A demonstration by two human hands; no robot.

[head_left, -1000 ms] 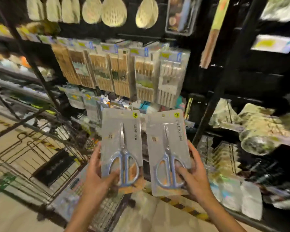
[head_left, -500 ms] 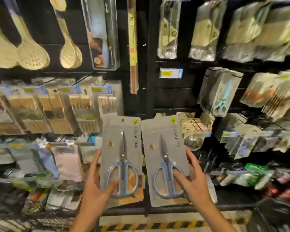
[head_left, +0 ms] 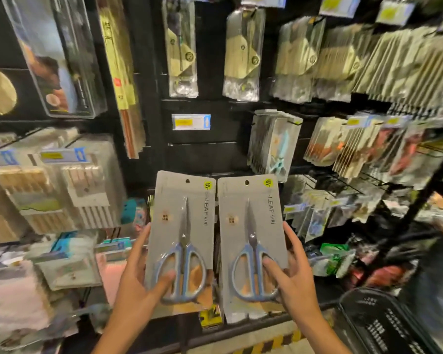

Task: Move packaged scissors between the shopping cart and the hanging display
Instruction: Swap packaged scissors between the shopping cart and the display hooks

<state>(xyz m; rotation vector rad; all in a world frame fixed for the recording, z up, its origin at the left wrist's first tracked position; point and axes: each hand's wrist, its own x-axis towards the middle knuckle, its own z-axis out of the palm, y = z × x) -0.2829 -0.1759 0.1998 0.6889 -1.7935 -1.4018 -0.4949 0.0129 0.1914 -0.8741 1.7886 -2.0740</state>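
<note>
Two grey card packs of blue-handled scissors stand upright side by side in front of the hanging display. My left hand [head_left: 138, 284] grips the left pack [head_left: 182, 226] by its lower left edge, thumb across the handles. My right hand [head_left: 292, 277] grips the right pack [head_left: 251, 226] by its lower right edge, thumb on the handles. Each pack has a hang hole at its top. Above them, a bare stretch of black panel [head_left: 202, 154] carries a price label [head_left: 191, 121]. A row of similar scissors packs [head_left: 274, 144] hangs just to the right.
Packaged kitchen tools hang on hooks all around: chopstick packs [head_left: 69, 190] on the left, utensil packs [head_left: 243, 54] above, more packs [head_left: 368, 144] on the right. A black basket [head_left: 384, 325] sits at the lower right. A yellow-black floor stripe [head_left: 271, 343] runs along the shelf base.
My view has swung right and up from the cart and chopstick section to the scissors display. Both hands keep their grip, and the packs have risen closer to the bare panel.
</note>
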